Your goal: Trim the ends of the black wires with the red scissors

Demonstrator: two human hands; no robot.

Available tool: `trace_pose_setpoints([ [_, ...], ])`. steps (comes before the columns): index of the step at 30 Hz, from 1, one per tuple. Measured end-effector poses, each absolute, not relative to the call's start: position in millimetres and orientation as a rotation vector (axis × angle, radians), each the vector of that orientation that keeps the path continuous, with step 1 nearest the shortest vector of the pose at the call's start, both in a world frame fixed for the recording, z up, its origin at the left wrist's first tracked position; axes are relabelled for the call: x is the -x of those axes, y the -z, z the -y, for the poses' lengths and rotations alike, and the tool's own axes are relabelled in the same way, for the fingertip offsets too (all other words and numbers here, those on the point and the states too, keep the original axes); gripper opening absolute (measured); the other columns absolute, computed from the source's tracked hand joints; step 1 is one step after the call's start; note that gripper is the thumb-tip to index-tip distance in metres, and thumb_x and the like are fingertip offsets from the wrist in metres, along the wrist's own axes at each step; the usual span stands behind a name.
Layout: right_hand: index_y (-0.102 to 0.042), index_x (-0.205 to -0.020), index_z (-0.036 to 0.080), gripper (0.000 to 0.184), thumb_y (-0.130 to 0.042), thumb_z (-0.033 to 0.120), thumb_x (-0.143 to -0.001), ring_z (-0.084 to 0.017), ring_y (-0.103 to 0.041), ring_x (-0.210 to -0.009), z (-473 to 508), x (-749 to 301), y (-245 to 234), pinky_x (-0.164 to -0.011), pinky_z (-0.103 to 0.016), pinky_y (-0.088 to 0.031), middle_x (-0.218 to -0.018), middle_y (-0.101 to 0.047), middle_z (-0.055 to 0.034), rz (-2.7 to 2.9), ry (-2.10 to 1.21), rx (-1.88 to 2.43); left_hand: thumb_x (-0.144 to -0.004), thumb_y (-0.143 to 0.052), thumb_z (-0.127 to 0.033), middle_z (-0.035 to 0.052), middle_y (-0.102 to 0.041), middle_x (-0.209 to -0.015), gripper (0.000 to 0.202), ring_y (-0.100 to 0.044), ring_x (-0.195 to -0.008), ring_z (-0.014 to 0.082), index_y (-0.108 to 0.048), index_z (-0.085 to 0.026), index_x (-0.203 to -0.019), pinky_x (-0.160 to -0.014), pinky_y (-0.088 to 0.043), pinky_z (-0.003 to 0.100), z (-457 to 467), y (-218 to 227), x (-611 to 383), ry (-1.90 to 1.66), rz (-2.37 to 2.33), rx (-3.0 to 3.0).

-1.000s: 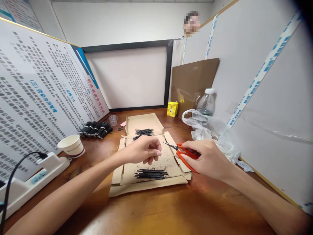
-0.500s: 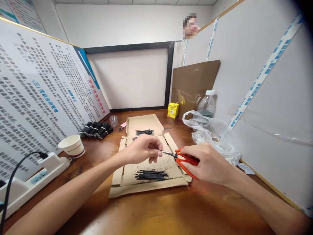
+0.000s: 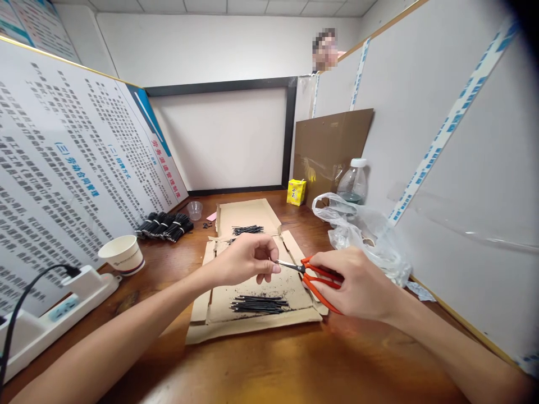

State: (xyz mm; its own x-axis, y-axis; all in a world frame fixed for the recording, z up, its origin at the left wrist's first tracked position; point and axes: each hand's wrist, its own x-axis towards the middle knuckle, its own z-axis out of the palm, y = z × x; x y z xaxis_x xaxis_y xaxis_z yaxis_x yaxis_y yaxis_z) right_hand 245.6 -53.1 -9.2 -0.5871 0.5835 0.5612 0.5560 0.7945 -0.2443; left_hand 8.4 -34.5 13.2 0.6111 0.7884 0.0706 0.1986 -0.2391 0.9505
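My right hand [image 3: 357,280] is closed on the red handles of a pair of scissors [image 3: 314,269]. Their dark blades point left and reach my left hand [image 3: 252,259]. That hand pinches something at its thumb and fingertips, mostly hidden and too small to name. Below both hands, a pile of thin black sticks or cut wires [image 3: 259,303] lies on an unfolded cardboard box [image 3: 252,330]. Black crumbs are scattered around it. Farther back on the cardboard rests a second small pile of black pieces [image 3: 247,229].
Bundled black strands [image 3: 166,224] lie at the left beside a paper cup [image 3: 122,255] and a small clear cup [image 3: 195,210]. A power strip [image 3: 63,314] is near left. On the right stand a yellow box [image 3: 296,192], a bottle [image 3: 352,182] and a plastic bag [image 3: 366,235].
The scissor blades look slightly more open than before. Both hands keep nearly the same place, and the whole view has shifted a little.
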Motion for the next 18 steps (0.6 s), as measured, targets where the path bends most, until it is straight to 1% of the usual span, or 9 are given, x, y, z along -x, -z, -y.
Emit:
trace_pose_setpoints([
  [7, -0.049, -0.059, 0.019, 0.023, -0.050, 0.020, -0.082, -0.008, -0.029, -0.044, 52.5, -245.3, 9.7, -0.049, -0.026, -0.023, -0.049, -0.040, 0.0054, 2.345, 0.005, 0.836, -0.078, -0.068, -0.019, 0.0011, -0.060, -0.065, 0.019, -0.059, -0.052, 0.0091, -0.051, -0.012, -0.079, -0.044, -0.045, 0.018, 34.7, -10.9, -9.3, -0.696, -0.800, -1.766],
  [9, -0.050, -0.060, 0.019, 0.022, -0.049, 0.020, -0.082, -0.009, -0.030, -0.044, 52.4, -245.4, 10.3, -0.049, -0.026, -0.024, -0.048, -0.042, 0.0050, 2.356, 0.006, 0.843, -0.077, -0.069, -0.018, 0.0000, -0.059, -0.063, 0.019, -0.058, -0.051, 0.0091, -0.050, -0.013, -0.077, -0.043, -0.045, 0.018, 34.9, -10.5, -10.4, -0.708, -0.801, -1.749],
  [14, -0.060, -0.068, 0.017, 0.018, -0.049, 0.021, -0.082, -0.010, -0.035, -0.044, 53.3, -244.8, 11.5, -0.050, -0.027, -0.025, -0.050, -0.050, 0.0029, 2.373, 0.016, 0.847, -0.077, -0.069, -0.018, -0.0014, -0.057, -0.058, 0.020, -0.057, -0.049, 0.0090, -0.049, -0.013, -0.076, -0.041, -0.044, 0.017, 35.2, -10.1, -11.5, -0.715, -0.797, -1.723],
  [18, -0.059, -0.066, 0.018, 0.020, -0.049, 0.021, -0.082, -0.010, -0.034, -0.043, 54.2, -244.4, 12.6, -0.050, -0.027, -0.025, -0.049, -0.048, 0.0035, 2.375, 0.023, 0.864, -0.077, -0.068, -0.017, -0.0019, -0.057, -0.055, 0.020, -0.056, -0.047, 0.0080, -0.048, -0.014, -0.075, -0.041, -0.044, 0.017, 35.9, -11.5, -11.8, -0.720, -0.803, -1.723],
])
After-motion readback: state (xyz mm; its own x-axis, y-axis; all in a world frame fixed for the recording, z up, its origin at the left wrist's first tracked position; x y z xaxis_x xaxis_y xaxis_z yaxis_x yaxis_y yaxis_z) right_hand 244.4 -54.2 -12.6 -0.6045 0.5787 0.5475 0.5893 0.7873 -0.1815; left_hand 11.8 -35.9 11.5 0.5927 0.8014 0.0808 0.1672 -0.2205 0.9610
